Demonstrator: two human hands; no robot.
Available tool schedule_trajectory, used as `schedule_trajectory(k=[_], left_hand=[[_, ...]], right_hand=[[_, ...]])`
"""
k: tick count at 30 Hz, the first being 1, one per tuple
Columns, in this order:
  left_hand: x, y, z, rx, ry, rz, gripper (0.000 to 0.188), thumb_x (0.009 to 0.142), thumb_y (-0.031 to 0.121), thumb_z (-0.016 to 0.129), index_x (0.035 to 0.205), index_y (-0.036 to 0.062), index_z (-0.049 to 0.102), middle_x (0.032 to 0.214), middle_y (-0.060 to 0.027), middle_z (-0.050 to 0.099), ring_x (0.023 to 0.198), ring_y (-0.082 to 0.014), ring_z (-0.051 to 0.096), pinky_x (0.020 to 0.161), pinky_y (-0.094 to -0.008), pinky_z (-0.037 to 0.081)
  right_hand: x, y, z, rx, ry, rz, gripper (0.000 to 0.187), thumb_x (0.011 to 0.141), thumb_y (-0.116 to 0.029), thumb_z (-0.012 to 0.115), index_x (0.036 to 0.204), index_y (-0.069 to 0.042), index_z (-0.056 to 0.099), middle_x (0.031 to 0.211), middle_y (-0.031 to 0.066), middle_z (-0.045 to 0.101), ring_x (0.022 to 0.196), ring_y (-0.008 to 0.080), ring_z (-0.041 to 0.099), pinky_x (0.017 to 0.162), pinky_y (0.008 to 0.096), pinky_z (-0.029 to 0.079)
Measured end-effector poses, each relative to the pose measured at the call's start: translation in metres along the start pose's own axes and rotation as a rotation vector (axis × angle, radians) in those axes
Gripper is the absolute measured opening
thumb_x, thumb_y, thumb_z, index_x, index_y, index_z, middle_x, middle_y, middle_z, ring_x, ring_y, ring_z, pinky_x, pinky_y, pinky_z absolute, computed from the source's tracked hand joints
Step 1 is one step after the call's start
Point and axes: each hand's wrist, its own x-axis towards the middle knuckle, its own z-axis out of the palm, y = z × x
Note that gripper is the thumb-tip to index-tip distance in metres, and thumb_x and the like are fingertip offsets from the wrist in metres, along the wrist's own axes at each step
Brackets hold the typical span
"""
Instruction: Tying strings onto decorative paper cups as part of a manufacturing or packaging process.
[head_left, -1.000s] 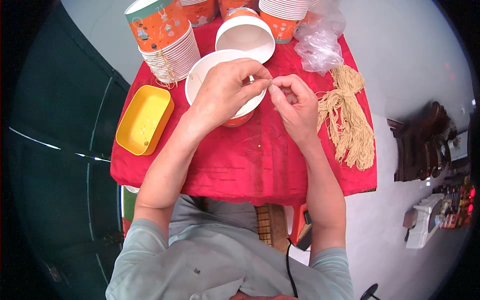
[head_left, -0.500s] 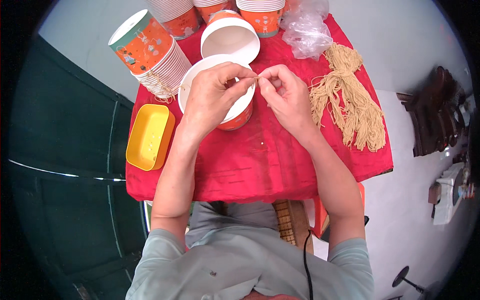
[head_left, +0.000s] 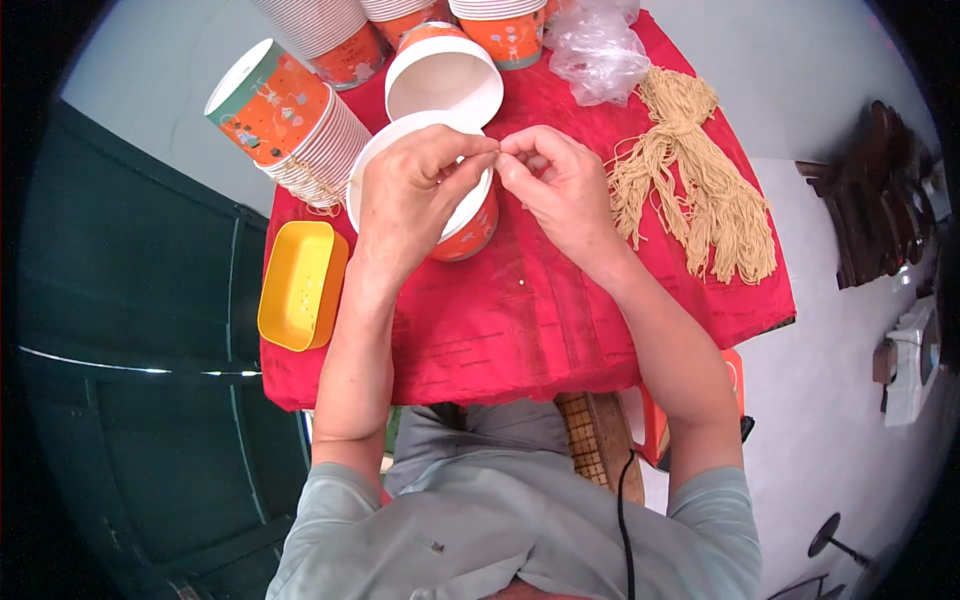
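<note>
My left hand [head_left: 412,195] and my right hand [head_left: 562,190] meet fingertip to fingertip over the right rim of an upright paper bucket [head_left: 467,236], orange outside and white inside. Thumb and forefinger of each are pinched on a short bit of tan string [head_left: 498,152], mostly hidden by the fingertips. Just beyond, a second paper bucket [head_left: 445,85] lies tilted, its white mouth facing me. To the right of my right hand lies a tied hank of tan string [head_left: 690,180].
Nested orange buckets [head_left: 275,105] lean at the left, with loops of string by their rims. More stacked buckets [head_left: 500,35] stand at the back beside a crumpled clear plastic bag [head_left: 600,55]. A yellow tray [head_left: 303,290] sits at the left edge of the red-covered table [head_left: 480,345].
The view has shifted slightly. My hands stay pinched together at the bucket's rim, and the tan string between the fingertips shows less than before.
</note>
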Motion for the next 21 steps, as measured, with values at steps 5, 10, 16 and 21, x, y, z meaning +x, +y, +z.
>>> schedule_trajectory(k=[5,10,16,21], left_hand=[[0.0,0.001,-0.003,0.019,0.003,0.06,0.013,0.099,0.009,0.081,0.111,0.0066,0.085,0.097,-0.0074,0.079,0.084,-0.0207,0.077,0.077,-0.0337,0.061],[-0.001,0.0,-0.007,-0.019,-0.052,-0.049,0.011,0.1,0.01,0.08,0.108,0.0027,0.081,0.093,-0.005,0.077,0.082,-0.015,0.074,0.076,-0.0306,0.059],[0.0,-0.019,-0.008,-0.573,-0.134,-0.476,0.015,0.104,0.015,0.073,0.102,0.0007,0.077,0.091,-0.0001,0.074,0.081,-0.0068,0.066,0.073,-0.0251,0.054],[0.002,-0.02,-0.014,-0.684,-0.188,-0.547,0.018,0.105,0.019,0.074,0.1,0.0033,0.079,0.087,0.0002,0.073,0.077,-0.0068,0.066,0.07,-0.025,0.054]], right_hand=[[0.0,0.001,0.0,0.205,-0.061,0.136,0.012,0.102,-0.01,0.08,0.108,0.0,0.076,0.094,0.0042,0.079,0.081,0.0094,0.073,0.074,0.0288,0.06],[-0.001,0.002,0.002,0.226,-0.072,0.177,0.011,0.103,-0.011,0.08,0.106,-0.001,0.076,0.093,0.0018,0.079,0.08,0.0065,0.071,0.073,0.0277,0.059],[-0.002,-0.003,0.004,0.218,-0.084,0.148,0.015,0.101,-0.013,0.082,0.106,-0.001,0.076,0.098,0.0044,0.079,0.08,0.009,0.072,0.073,0.0282,0.059],[-0.005,-0.005,0.008,0.17,-0.097,0.034,0.019,0.099,-0.012,0.084,0.109,0.001,0.074,0.104,0.0072,0.079,0.083,0.0121,0.074,0.075,0.0297,0.06]])
